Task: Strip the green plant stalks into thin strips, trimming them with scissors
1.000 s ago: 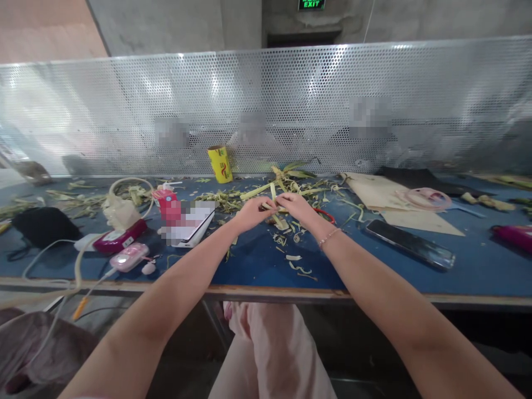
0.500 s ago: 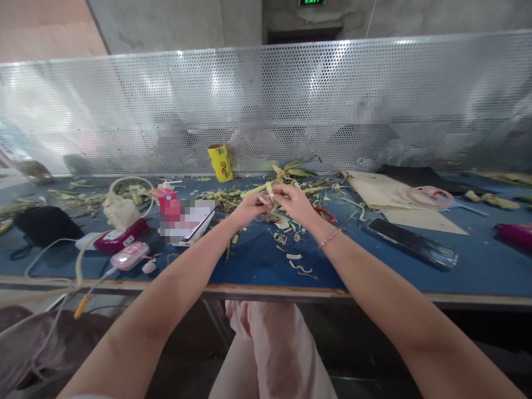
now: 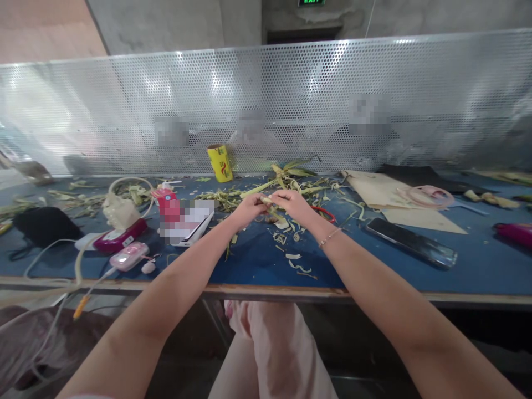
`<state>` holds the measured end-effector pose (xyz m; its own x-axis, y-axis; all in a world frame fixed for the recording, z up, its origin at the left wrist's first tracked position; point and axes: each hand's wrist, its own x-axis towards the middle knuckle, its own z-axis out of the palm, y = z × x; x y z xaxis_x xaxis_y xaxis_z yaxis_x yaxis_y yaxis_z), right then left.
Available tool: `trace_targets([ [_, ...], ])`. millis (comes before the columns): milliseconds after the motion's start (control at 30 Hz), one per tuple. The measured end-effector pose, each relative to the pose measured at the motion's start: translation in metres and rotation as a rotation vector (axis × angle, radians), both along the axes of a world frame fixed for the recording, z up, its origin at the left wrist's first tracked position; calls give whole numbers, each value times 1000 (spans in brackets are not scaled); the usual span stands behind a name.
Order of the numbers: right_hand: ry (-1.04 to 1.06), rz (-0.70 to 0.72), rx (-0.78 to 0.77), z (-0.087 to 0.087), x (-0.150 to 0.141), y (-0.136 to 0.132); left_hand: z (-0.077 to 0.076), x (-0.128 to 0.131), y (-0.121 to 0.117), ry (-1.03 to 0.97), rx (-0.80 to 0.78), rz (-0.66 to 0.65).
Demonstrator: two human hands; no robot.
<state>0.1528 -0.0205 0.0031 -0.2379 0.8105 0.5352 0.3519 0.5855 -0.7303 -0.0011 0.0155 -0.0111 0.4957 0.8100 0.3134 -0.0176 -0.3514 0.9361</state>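
My left hand (image 3: 250, 208) and my right hand (image 3: 291, 203) meet over the blue table, fingertips almost touching. Both are pinched on a pale green plant strip (image 3: 268, 200), mostly covered by the fingers. Just beneath them lie a pale stalk piece (image 3: 272, 215) and curled peelings (image 3: 280, 238). Behind the hands spreads a heap of cut leaves and stems (image 3: 224, 197). A red loop (image 3: 325, 214), perhaps a scissors handle, shows partly beside my right wrist.
A phone (image 3: 411, 243) and beige sheets (image 3: 419, 219) lie to the right. Leftward are a white box with papers (image 3: 193, 230), a red bottle (image 3: 168, 205) and cabled devices (image 3: 120, 235). A yellow roll (image 3: 220, 163) stands before the perforated metal screen (image 3: 291, 100).
The pale strip that stood up between my fingertips now lies low between them. My right fingers have shifted slightly down. The things around have stayed put.
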Motion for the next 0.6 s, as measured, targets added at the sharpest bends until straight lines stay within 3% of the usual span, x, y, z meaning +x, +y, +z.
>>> trace_targets([
  [233, 109, -33, -20, -6, -1, 8, 1, 2, -1, -13, -25, 53],
  [433, -6, -38, -9, -6, 6, 9, -4, 3, 3, 11, 24, 55],
  [600, -82, 36, -17, -11, 16, 13, -8, 1, 5, 45, 44, 69],
])
